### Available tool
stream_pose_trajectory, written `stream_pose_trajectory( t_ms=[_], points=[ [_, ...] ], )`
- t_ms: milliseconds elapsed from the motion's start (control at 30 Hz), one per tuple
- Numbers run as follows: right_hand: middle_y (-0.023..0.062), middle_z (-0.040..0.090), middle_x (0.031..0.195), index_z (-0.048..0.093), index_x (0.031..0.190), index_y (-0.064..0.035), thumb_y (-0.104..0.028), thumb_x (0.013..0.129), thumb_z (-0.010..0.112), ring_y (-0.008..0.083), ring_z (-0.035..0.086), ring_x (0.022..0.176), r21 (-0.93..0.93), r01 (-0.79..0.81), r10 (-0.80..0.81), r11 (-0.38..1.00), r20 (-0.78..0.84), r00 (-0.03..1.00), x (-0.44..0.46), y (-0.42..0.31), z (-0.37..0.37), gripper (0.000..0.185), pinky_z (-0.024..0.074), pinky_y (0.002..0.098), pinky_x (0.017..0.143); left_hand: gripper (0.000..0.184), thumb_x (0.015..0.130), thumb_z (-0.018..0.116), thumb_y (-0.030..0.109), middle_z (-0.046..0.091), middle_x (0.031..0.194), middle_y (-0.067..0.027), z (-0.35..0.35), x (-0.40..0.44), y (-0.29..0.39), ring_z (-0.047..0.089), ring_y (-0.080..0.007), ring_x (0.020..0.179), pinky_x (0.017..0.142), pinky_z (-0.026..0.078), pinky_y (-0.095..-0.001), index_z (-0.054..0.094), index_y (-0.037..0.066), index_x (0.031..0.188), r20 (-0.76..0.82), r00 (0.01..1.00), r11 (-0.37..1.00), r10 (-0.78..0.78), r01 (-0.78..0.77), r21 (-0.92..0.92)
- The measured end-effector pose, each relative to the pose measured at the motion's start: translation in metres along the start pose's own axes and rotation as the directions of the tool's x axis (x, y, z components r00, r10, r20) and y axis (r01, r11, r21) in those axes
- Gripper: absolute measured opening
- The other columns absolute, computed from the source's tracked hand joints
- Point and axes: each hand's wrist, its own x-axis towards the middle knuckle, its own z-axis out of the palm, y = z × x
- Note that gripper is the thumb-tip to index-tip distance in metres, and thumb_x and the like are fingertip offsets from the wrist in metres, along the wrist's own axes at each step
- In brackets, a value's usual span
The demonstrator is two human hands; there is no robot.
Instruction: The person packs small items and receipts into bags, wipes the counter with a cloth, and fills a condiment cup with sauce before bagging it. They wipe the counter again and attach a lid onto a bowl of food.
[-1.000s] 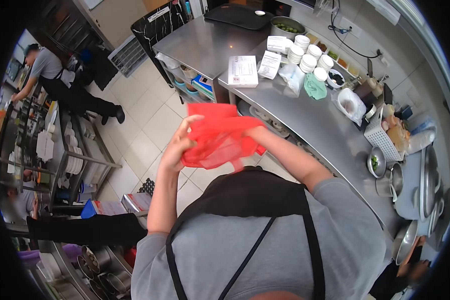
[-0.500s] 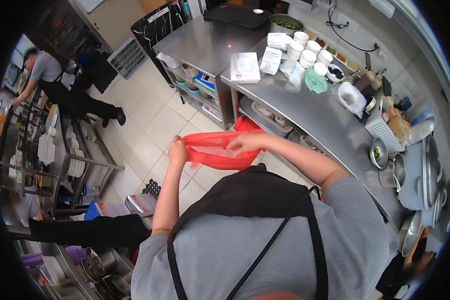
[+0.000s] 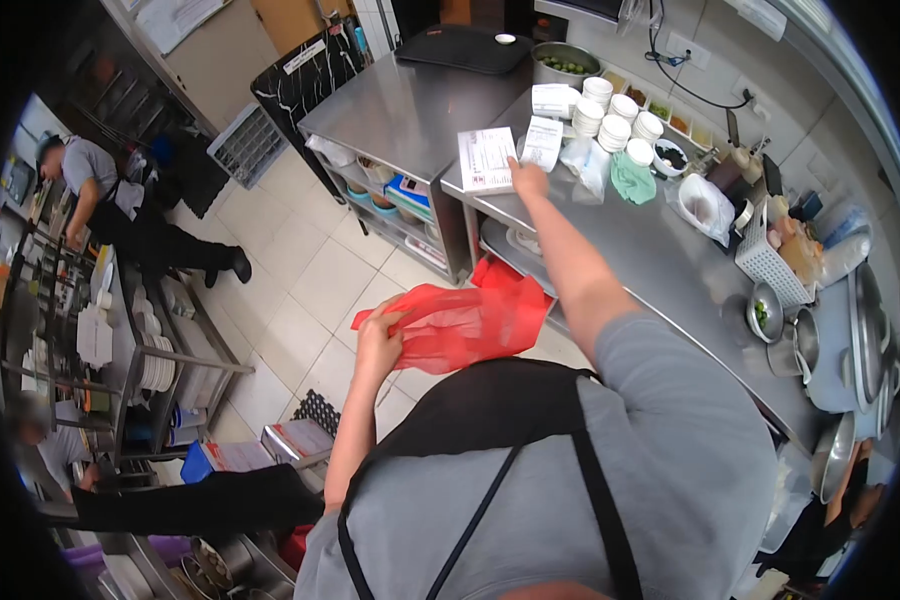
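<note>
A thin red plastic bag (image 3: 460,322) hangs in front of my apron. My left hand (image 3: 378,340) is closed on its left edge, and the bag's far end lies against the counter's lower shelf. My right arm reaches out over the steel counter (image 3: 635,235). At its end, my right hand (image 3: 528,180) has its fingers on the right edge of a flat white printed box (image 3: 486,163). The thumb's position is hard to make out. Right beside that hand is a printed paper slip (image 3: 542,143).
Stacked white cups (image 3: 615,130), a green cloth (image 3: 632,178) and a pot of green food (image 3: 564,66) stand farther along. A white basket (image 3: 767,262) is at the right. Shelves of plates (image 3: 157,368) line the left, where a co-worker (image 3: 100,195) bends over.
My right hand has left the bag and moved up and away to the white box. My left hand still holds the bag, whose stretched opening has gone slack. The view has shifted slightly.
</note>
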Motion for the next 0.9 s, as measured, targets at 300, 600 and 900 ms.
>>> stream_pose_trajectory(
  t_ms=[300,600,900],
  points=[
    [0.0167,0.056,0.097,0.052,0.096,0.0020,-0.034,0.068,0.069,0.0296,0.056,0.092,0.157,-0.091,0.101,0.983,-0.057,0.993,0.013,-0.012,0.051,0.049,0.0445,0.0382,0.079,0.022,0.065,0.047,-0.008,0.057,0.106,-0.0167,-0.051,0.098,0.018,0.057,-0.0259,0.086,0.073,0.043,-0.0273,0.057,-0.006,0.084,-0.016,0.999,0.998,-0.042,0.041,-0.042],
    [0.0175,0.053,0.113,0.044,0.116,0.0050,-0.010,0.073,0.061,0.0269,0.052,0.104,0.653,-0.704,-0.183,0.279,0.756,0.629,0.061,-0.036,0.038,0.048,0.0409,0.0370,0.089,0.012,0.071,0.051,-0.006,0.057,0.104,-0.0162,-0.076,0.240,0.026,0.058,-0.0221,0.080,0.071,0.043,-0.0251,0.054,-0.007,0.082,0.066,0.980,0.971,0.186,-0.173,-0.168],
    [0.0144,0.051,0.113,0.036,0.119,0.0030,0.000,0.069,0.059,0.0249,0.052,0.104,0.921,-0.312,-0.336,0.234,0.378,0.863,0.119,-0.105,-0.054,0.055,0.0435,0.0374,0.089,0.027,0.072,0.049,-0.002,0.056,0.085,-0.0075,-0.061,0.353,-0.002,0.051,-0.0114,0.072,0.065,0.041,-0.0225,0.058,-0.003,0.098,0.271,0.962,0.960,0.021,0.056,-0.275]
  ],
)
